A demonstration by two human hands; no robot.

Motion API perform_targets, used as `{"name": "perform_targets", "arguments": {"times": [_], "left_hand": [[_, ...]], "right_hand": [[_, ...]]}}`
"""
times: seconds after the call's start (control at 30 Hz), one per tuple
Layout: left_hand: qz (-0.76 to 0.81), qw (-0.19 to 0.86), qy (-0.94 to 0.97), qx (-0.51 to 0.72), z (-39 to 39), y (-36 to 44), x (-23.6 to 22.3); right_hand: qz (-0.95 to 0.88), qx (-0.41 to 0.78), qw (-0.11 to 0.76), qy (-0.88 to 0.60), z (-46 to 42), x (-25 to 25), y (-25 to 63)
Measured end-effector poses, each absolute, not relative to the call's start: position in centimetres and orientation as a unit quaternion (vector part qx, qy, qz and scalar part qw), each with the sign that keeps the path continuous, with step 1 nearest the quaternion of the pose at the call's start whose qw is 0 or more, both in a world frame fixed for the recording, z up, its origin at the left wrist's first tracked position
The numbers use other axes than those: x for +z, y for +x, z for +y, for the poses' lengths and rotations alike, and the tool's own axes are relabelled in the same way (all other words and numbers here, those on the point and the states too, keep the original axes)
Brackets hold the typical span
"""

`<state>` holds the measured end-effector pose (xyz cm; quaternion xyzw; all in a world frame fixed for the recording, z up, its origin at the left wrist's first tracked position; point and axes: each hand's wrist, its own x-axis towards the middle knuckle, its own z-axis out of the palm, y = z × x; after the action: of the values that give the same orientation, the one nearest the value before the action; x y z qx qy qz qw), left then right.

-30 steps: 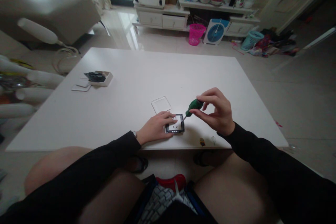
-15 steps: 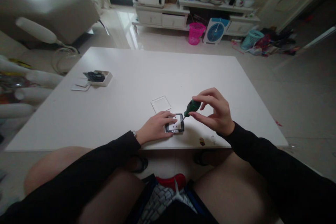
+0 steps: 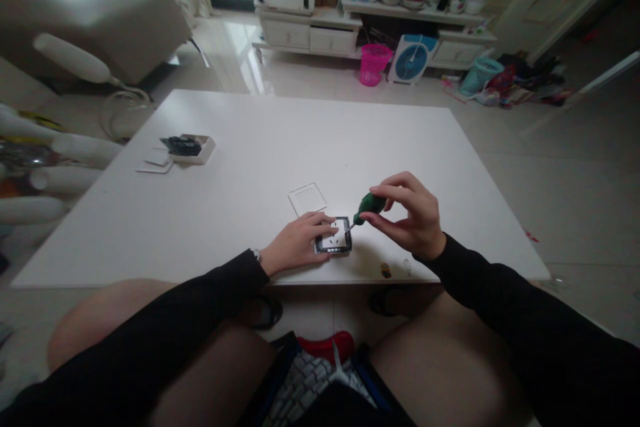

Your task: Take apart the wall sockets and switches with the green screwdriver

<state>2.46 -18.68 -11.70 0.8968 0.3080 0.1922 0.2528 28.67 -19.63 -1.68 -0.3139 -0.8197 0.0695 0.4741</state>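
Note:
A wall socket [image 3: 341,241] with a white face and a black frame lies on the white table near its front edge. My left hand [image 3: 301,240] grips it from the left, fingers over its face and thumb along the near edge. Between the thumb and fingers of my right hand [image 3: 413,213] is a screwdriver [image 3: 371,205] with a green handle. It leans to the right, and its tip meets the right side of the socket's frame. Just behind the socket lies a thin white frame cover [image 3: 307,199].
At the table's left stands a small white box [image 3: 200,150] of dark parts, with white plates [image 3: 155,165] beside it. A small yellow-and-dark piece [image 3: 385,270] and a clear one [image 3: 407,267] lie near the front edge [image 3: 150,285] of the table.
My right hand and the screwdriver handle have shifted slightly, first left, then back to the right. The socket and my left hand stay where they were.

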Motion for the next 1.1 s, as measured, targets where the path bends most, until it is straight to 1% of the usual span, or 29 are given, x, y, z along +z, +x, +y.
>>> {"name": "perform_targets", "arguments": {"times": [0.2,0.4,0.57,0.8,1.0,1.1], "left_hand": [[0.307,0.257,0.897,0.186,-18.74,2.45,-11.61],[0.308,0.259,0.895,0.192,-18.73,2.51,-11.58],[0.306,0.257,0.897,0.186,-18.69,2.46,-11.62],[0.311,0.259,0.896,0.184,-18.70,2.51,-11.74],[0.313,0.263,0.895,0.180,-18.67,2.44,-11.78],[0.312,0.259,0.896,0.183,-18.68,2.42,-11.85]], "right_hand": [[-0.809,0.124,0.473,-0.328,-19.87,-1.98,28.77],[-0.807,0.056,0.481,-0.337,-19.60,-2.01,28.65],[-0.805,0.092,0.487,-0.326,-19.52,-2.15,28.73],[-0.798,0.038,0.501,-0.334,-19.46,-2.08,28.75],[-0.801,0.086,0.493,-0.328,-19.72,-1.93,28.71],[-0.810,0.070,0.487,-0.319,-19.64,-1.88,28.80]]}}
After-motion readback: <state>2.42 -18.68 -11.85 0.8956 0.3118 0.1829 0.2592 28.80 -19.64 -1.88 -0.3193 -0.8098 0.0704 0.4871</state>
